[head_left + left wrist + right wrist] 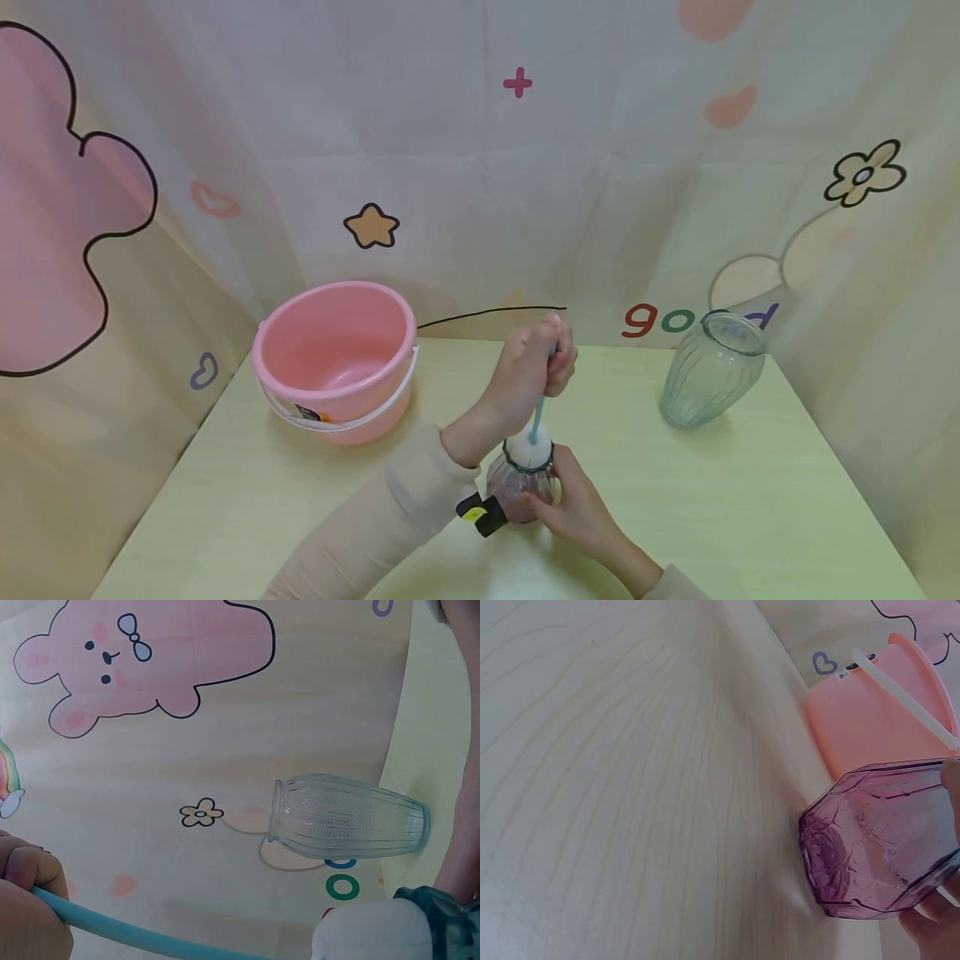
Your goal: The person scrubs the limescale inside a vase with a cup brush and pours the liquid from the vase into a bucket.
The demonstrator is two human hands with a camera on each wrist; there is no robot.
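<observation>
In the head view my left hand (534,358) grips the light blue handle of a sponge brush (538,417), which stands nearly upright. Its white sponge head (528,450) fills the mouth of a small glass vase (517,492) with a dark green rim and a purple lower part. My right hand (581,504) holds this vase round its right side, thumb in front. The left wrist view shows the left fist (34,900) round the bent handle (150,939). Faceted purple glass (885,840) and some right-hand fingers (934,922) appear in the right wrist view.
A pink bucket (337,400) with a white handle stands at the back left. Toward the back right is a clear, ribbed glass vase (708,375). Behind the pale wooden table (675,500) hangs a printed curtain (480,183). A black piece with a yellow mark (480,512) overlaps the held vase's left side.
</observation>
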